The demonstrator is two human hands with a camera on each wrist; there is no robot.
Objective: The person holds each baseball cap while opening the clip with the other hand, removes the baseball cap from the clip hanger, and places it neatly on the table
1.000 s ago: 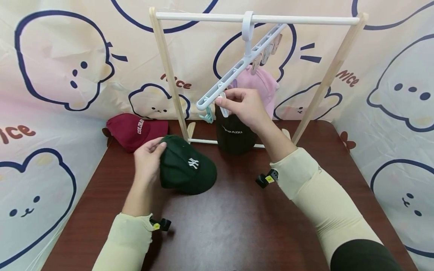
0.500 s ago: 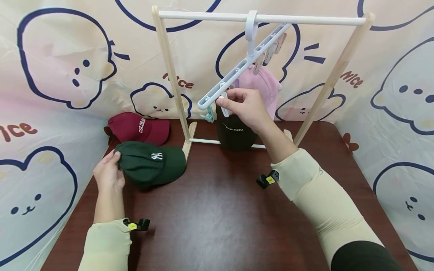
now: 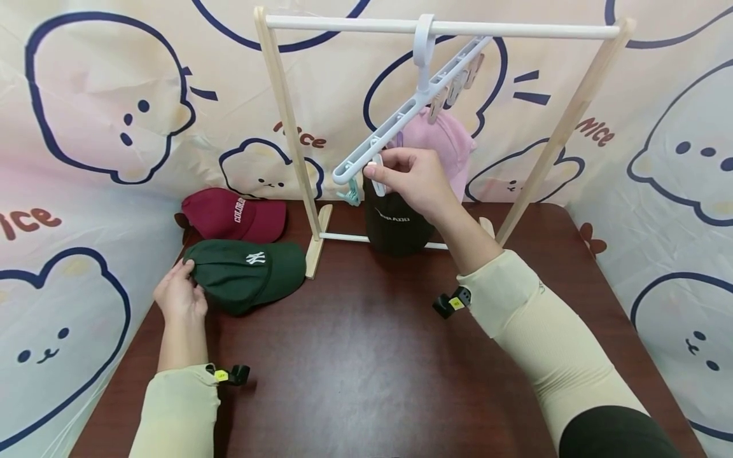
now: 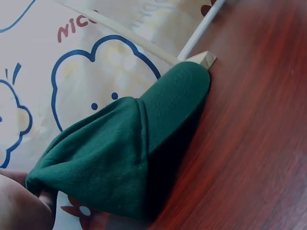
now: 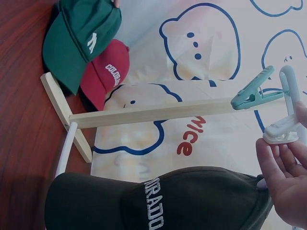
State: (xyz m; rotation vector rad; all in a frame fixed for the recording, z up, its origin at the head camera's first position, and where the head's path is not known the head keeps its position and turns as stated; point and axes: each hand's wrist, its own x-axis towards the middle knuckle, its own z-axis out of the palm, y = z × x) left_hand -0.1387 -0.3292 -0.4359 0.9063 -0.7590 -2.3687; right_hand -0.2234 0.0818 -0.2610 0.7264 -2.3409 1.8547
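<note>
My left hand pinches the back edge of a dark green baseball cap low over the table at the left, brim toward the right. In the left wrist view the crown droops from the fingers. My right hand pinches a white clothespin near the front end of a pale blue clip hanger. Beside it dangles a teal clothespin. Just behind and below that hand hangs a black cap with white lettering, partly hidden in the head view. A pink cap hangs farther back.
The hanger hooks onto the white top bar of a wooden rack. A maroon cap lies behind the green one, left of the rack's foot. More clothespins hang toward the hanger's rear end. Patterned cloth encloses the dark wooden table.
My left hand has carried the green cap leftward from near the rack and lowered it in front of the maroon cap. My right hand stays on the white clothespin.
</note>
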